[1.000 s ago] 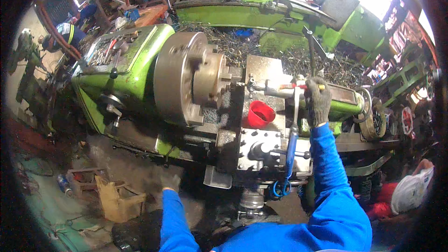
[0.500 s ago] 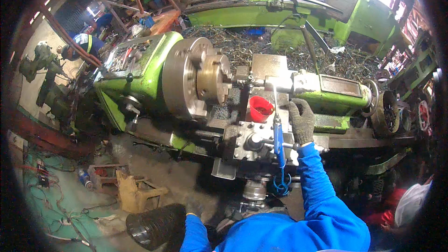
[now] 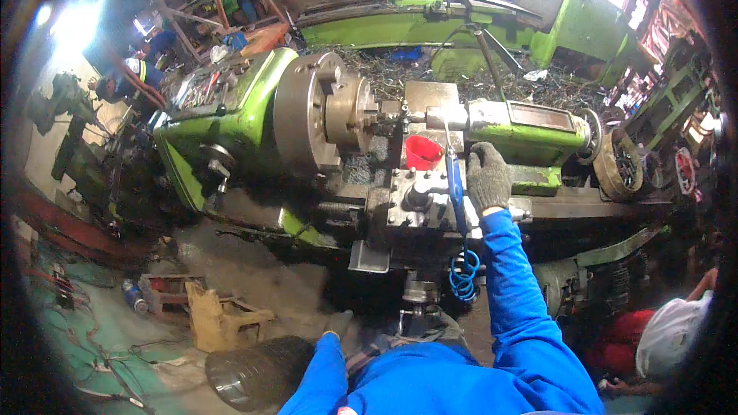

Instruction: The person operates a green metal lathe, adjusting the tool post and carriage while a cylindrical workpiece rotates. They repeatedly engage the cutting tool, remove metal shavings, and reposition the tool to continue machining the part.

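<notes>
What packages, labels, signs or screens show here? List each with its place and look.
No signs or screens can be made out.
Plastic bottle: lying on the floor at lower left, small, blue with a pale band that may be a label.
Cardboard box: on the floor beside it, open, torn, tan.

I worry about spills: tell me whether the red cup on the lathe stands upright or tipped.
Upright: the red cup sits on the lathe carriage with its open mouth facing up, beside the gloved right hand.

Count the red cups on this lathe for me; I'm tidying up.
1. A red cup sits on the lathe carriage, just right of the chuck and left of the gloved right hand. Others may be hidden.
</notes>
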The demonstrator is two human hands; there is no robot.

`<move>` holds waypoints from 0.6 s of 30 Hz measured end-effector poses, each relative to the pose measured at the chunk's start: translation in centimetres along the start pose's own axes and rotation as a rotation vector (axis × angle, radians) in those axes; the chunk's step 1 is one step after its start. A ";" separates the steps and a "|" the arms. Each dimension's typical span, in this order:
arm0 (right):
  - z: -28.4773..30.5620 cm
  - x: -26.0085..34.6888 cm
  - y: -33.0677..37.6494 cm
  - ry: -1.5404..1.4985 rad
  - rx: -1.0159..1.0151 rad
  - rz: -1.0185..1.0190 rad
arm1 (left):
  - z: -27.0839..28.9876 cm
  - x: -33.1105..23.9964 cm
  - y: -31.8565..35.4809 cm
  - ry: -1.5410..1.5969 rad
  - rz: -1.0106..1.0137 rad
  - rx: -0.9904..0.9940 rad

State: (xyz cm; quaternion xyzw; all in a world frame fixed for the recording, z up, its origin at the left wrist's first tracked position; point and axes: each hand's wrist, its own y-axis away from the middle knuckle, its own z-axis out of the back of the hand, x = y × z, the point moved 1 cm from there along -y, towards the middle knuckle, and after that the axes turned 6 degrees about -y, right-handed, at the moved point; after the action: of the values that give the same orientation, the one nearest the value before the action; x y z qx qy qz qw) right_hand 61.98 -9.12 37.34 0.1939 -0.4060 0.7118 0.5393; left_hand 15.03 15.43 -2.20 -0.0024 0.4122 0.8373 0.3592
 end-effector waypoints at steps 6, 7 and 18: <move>1.0 2.0 0.0 0.241 0.109 -0.178 | -2.6 0.8 1.1 0.156 -0.132 -0.047; 1.0 2.3 -0.1 0.267 0.114 -0.183 | -3.4 1.8 1.5 0.183 -0.124 -0.054; 0.6 3.7 -0.6 0.471 0.197 -0.278 | -5.9 14.2 5.4 -0.084 0.118 0.147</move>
State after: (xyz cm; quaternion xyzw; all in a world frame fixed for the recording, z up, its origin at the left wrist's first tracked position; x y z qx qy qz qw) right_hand 61.19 -7.30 40.60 0.1284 -0.1679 0.6925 0.6897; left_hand -0.46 17.66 -6.69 0.0832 0.4566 0.8238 0.3254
